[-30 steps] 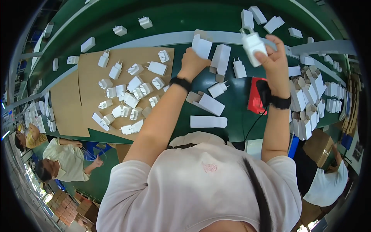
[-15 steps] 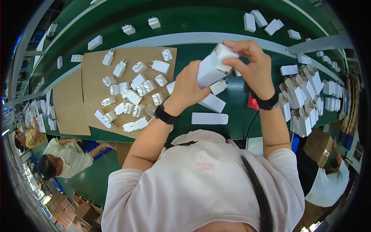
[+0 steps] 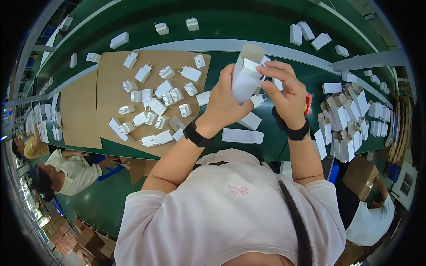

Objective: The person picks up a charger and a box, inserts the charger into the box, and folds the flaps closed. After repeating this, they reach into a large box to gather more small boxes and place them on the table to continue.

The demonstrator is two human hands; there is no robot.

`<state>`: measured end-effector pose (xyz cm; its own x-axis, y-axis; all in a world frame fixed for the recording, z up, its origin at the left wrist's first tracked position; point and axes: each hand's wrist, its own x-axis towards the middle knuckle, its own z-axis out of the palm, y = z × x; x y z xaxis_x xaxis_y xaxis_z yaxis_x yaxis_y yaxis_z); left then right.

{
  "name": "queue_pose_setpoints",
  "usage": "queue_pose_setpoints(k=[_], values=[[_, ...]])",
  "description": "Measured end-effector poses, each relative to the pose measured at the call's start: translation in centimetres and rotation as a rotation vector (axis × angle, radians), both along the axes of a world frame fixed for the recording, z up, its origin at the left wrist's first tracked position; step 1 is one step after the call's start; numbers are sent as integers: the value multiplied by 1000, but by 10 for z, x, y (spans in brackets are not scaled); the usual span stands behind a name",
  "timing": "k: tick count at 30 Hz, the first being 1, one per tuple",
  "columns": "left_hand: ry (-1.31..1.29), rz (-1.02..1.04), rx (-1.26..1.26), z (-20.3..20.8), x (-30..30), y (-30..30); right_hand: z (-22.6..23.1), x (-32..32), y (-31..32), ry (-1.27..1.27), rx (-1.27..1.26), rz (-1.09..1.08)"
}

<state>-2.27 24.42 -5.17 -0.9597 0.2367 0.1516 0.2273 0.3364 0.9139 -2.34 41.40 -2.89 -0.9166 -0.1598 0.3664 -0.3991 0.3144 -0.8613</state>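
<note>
My left hand (image 3: 222, 99) is wrapped round a small white carton (image 3: 245, 86), tilted up above the green bench. The carton's far end has a raised flap (image 3: 253, 51) with a tan inside, blurred by motion. Curved over that end, my right hand (image 3: 286, 93) touches the carton with its fingertips, thumb apart from the fingers. Whatever is inside the carton cannot be made out. Just below the hands lie a white plug adapter (image 3: 257, 100), partly covered, a white carton (image 3: 250, 121) and a longer white carton (image 3: 242, 136).
Several white plug adapters lie scattered on a cardboard sheet (image 3: 80, 126) to the left. Open white cartons (image 3: 341, 111) are stacked at the right, near a red object (image 3: 308, 103). More cartons (image 3: 306, 31) lie across the metal rail (image 3: 213, 44). Co-workers sit at both sides.
My right fingers have shifted from pinching the carton's far end to resting against it with the thumb lower. A flap now stands up there. The carton has turned more upright.
</note>
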Motion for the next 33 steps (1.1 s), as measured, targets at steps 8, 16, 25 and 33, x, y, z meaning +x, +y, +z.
queue_pose_setpoints(k=[8, 16, 25, 33], values=[[145, -60, 133, -1, -2, 1, -17, 14, -29, -261, -582, 47], [-137, -67, 264, -4, 7, 0, -15, 12, -54, 13, -595, -109], [-151, -168, 62, 6, 7, -22, -2, -8, -25, -214, -266, 73], [46, -173, -46, 8, 9, -28, 7, -3, -18, -321, -308, 224]])
